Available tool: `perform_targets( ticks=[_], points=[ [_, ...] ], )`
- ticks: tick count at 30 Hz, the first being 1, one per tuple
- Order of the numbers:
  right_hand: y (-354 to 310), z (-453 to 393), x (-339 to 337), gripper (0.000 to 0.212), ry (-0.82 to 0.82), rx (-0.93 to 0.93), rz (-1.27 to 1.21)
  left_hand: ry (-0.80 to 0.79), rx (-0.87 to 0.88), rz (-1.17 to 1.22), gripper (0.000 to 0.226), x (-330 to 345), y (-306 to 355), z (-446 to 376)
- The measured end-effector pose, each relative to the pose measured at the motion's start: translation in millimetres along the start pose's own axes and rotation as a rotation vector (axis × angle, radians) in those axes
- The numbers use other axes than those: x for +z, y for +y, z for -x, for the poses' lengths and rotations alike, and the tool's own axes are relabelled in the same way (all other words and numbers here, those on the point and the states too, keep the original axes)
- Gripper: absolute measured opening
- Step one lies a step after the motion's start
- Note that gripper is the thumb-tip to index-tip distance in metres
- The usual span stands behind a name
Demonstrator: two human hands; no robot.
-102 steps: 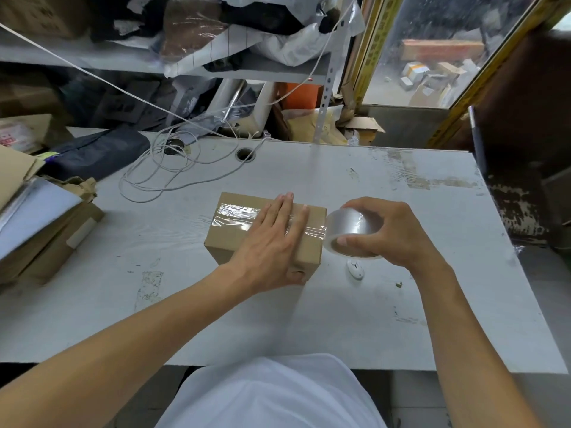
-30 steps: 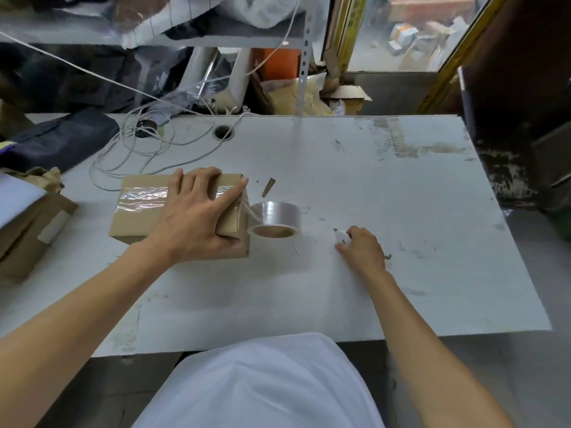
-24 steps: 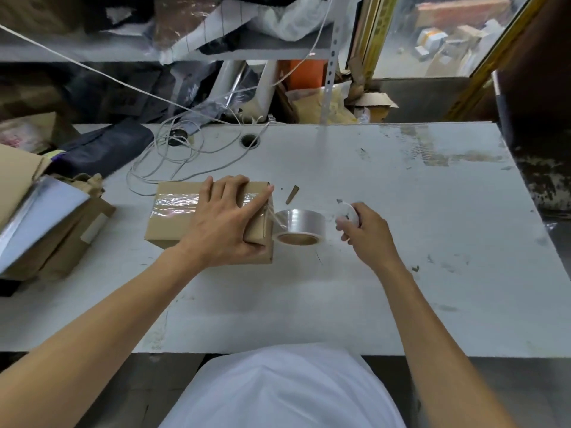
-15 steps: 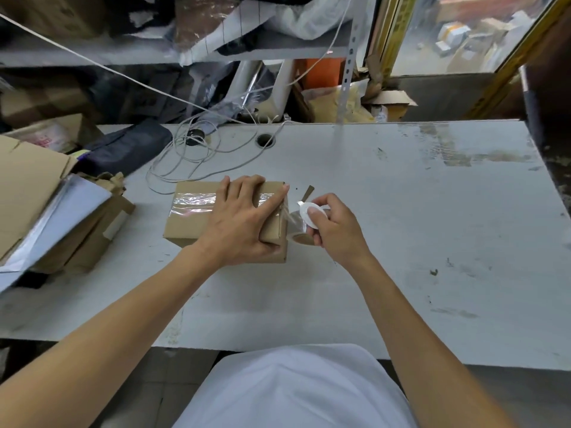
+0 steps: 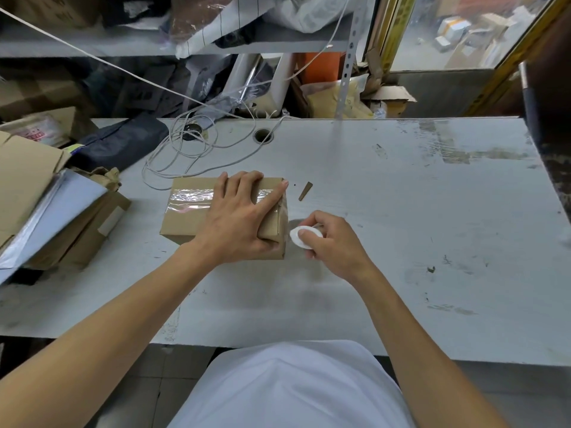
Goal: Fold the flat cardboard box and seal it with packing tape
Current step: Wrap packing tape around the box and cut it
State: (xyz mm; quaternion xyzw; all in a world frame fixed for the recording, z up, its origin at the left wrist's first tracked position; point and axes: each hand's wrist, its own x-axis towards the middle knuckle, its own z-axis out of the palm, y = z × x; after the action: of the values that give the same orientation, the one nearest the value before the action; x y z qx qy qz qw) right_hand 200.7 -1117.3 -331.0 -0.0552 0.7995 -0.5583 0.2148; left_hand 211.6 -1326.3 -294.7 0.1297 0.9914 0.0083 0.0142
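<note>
A coil of grey cable (image 5: pixel 188 149) lies above the cardboard box (image 5: pixel 197 217), and a small brown cardboard sliver (image 5: pixel 305 191) sits just right of it. Stacked flat cardboard (image 5: pixel 27 186) crowds the left edge of the frame. The box, closed and striped with glossy clear tape (image 5: pixel 191 199), sits left of centre on the scuffed white table (image 5: pixel 401 242). The left hand (image 5: pixel 241 220) presses flat on top, fingers spread. The right hand (image 5: pixel 333 242) pinches a small white oval cutter (image 5: pixel 304 237) just beside the box's right end. Cluttered shelving fills the top of the frame.
</note>
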Motion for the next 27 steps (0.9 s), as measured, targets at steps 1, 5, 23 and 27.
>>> perform_targets(
  ticks=[1, 5, 23, 27],
  points=[
    [1.0, 1.2, -3.3, 0.004, 0.017, 0.008, -0.025, 0.001, -0.001, 0.000, 0.106, -0.2, 0.1, 0.1],
    [7.0, 1.0, -13.9, 0.004, 0.074, 0.056, -0.158, 0.002, 0.004, -0.012, 0.108, -0.8, 0.2, 0.2],
    [49.8, -45.2, -27.9, 0.037, 0.469, 0.147, 0.338, -0.018, -0.006, -0.009, 0.113, -0.6, 0.0, 1.7],
    [-10.2, -32.1, 15.5, 0.067, 0.270, -0.126, -0.133, -0.033, -0.045, -0.023, 0.119, -1.0, 1.8, -0.8]
  ],
)
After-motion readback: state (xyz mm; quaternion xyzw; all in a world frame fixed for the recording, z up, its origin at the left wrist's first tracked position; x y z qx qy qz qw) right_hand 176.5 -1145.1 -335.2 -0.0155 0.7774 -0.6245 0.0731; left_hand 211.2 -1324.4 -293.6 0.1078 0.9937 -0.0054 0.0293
